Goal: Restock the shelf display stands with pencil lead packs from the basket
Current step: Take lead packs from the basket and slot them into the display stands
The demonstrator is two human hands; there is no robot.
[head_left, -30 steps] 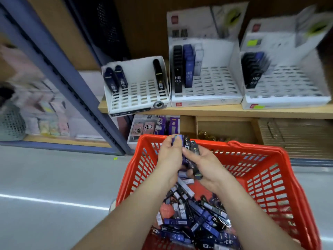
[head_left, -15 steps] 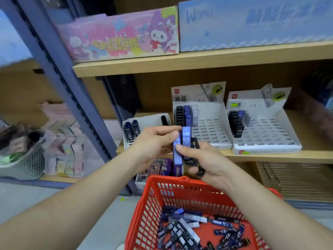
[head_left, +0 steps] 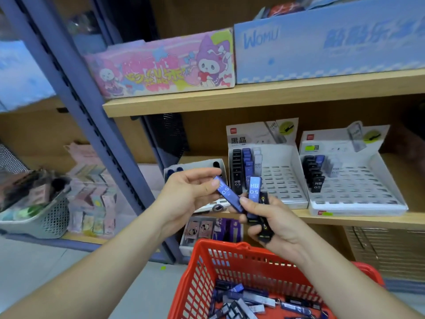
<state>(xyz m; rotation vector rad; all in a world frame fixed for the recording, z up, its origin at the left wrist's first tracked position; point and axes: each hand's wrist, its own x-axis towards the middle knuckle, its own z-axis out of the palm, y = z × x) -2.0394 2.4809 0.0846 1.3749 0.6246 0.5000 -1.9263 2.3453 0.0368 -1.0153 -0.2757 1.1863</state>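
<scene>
While packs (head_left: 243,300) fill basket (head_left: 202,268), stands (head_left: 287,180) sit half-empty.

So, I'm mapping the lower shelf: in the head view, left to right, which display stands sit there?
Small white stand behind the left hand → middle stand → right stand.

Basket (head_left: 232,259): red plastic lattice, slightly glossy. Lead packs (head_left: 250,302) inside it: smooth plastic cases, blue and black, w/ some sheen. Blue pack (head_left: 226,193) in left hand (head_left: 190,199): glossy plastic, printed label. Display stands (head_left: 285,180), far right: white card, matt, slotted trays. Shelf board (head_left: 253,100): light wood-look, smooth, matt. Upright (head_left: 76,88), left: painted metal, grey-blue, perforated. Grey bin (head_left: 48,217), far left: perforated plastic.
</scene>
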